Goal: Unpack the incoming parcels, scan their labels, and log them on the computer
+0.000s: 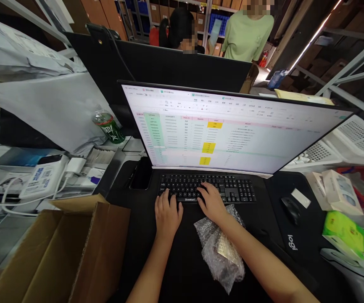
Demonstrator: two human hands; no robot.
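My left hand (168,211) lies at the left end of a black keyboard (232,190), fingers spread over its lower keys. Toward the middle of the keys rests my right hand (211,203), its fingers apart and touching the keyboard. Neither hand holds anything. Under my right wrist and forearm is a bubble-wrapped item (221,252); what is inside is hard to make out. Just behind the keyboard stands a wide monitor (182,134) showing a spreadsheet with green, pink and yellow cells.
An open cardboard box (109,248) stands on the left, near a black phone (141,173) and a green bottle (109,126). To the right are a mouse (291,209), a green tissue pack (346,235) and a handheld scanner (347,263). Two people are beyond the monitor.
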